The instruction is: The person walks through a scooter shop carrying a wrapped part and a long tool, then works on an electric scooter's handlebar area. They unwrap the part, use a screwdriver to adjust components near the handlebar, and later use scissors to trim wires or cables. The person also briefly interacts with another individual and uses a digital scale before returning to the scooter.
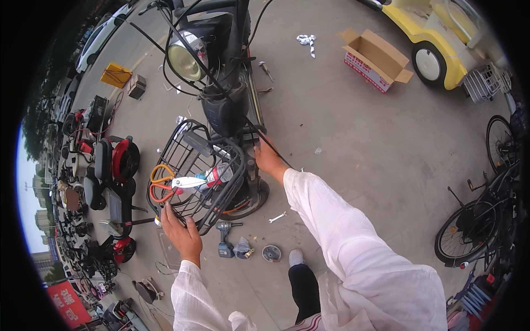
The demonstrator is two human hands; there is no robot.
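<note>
In front of me stands a black electric scooter with a round headlight (185, 62) and a black wire basket (160, 190). In the basket lie scissors (162, 183) with orange handles and a clear plastic bottle (220, 174) with a red label. My left hand (183, 236) is at the basket's near left rim, fingers stretched out and thumb apart, with nothing gripped. My right hand (269, 157) reaches in beside the scooter's front column, right of the basket. Its fingertips are partly hidden, so their grip does not show.
A cordless impact wrench (225, 240), a plastic bag (242, 248), a round metal part (271, 253) and a spanner (277, 217) lie near my foot. A screwdriver (266, 71) and an open cardboard box (378, 58) are farther off. Parked scooters (113, 171) stand left, bicycles (469, 229) right.
</note>
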